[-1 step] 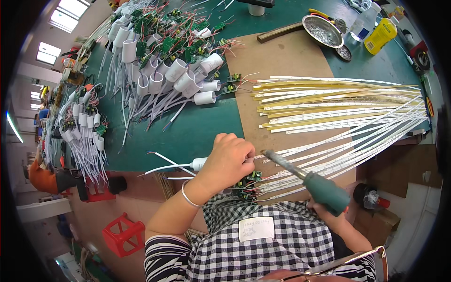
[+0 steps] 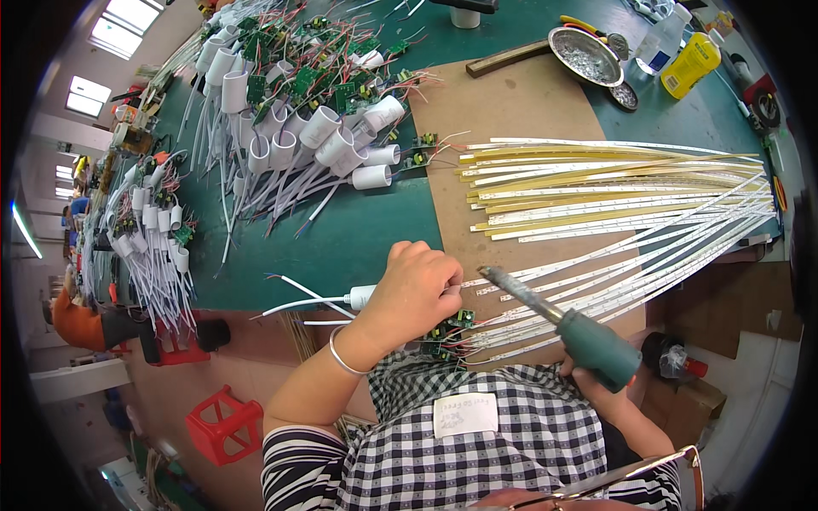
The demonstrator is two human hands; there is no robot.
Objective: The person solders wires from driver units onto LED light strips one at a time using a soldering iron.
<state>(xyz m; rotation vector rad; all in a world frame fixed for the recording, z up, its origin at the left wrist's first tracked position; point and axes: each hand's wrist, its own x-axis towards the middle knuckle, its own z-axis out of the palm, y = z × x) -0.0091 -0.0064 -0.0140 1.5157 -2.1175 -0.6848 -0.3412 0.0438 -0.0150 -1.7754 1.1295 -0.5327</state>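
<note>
My left hand [image 2: 417, 281] is closed in a pinch at the near edge of the brown board, beside an LED strip end [image 2: 479, 283]. What its fingers hold is hidden. A white plastic tube [image 2: 361, 296] with a white cable sticks out behind the wrist. Green circuit boards [image 2: 447, 336] with thin wires lie just below the hand, by the near LED strips [image 2: 545, 319]. My right hand [image 2: 596, 387] is wrapped round the green handle of a soldering iron [image 2: 601, 349]. Its metal tip points up and left, above the strips and apart from my left fingers.
A brown board [image 2: 486, 106] lies on the green table [image 2: 341, 238], bearing more LED strips [image 2: 596, 183]. Piles of white tubes with circuit boards [image 2: 315, 128] fill the left. At the far right stand a metal bowl [image 2: 586, 55] and a yellow bottle [image 2: 690, 66]. A red stool [image 2: 224, 426] is below.
The soldering iron has shifted slightly to the right with my right hand, its tip a little farther from my left fingers. My left hand stays in place.
</note>
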